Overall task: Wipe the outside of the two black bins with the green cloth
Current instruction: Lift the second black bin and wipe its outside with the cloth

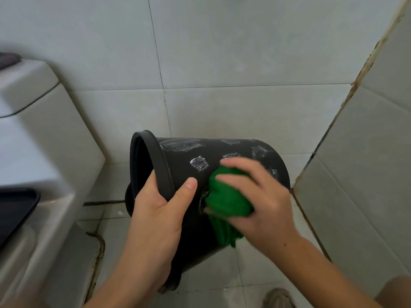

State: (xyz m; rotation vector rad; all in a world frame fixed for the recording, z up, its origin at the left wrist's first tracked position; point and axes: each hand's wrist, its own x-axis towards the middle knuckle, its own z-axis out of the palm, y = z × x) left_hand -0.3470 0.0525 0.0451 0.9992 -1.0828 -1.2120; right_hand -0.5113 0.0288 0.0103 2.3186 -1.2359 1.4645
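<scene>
Both forearms reach in from the bottom edge toward the black bin [184,156], which I see tipped on its side above the tiled floor [278,116], its opening facing the toilet [44,134]. My left hand [160,210] grips the bin's rim, thumb on the outside wall and fingers inside. My right hand [258,196] clutches the bunched green cloth [224,201] and presses it against the bin's scuffed side, right of the rim.

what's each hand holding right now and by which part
The left hand grips the black bin by its rim. The right hand holds the bunched green cloth against the bin's side.
</scene>
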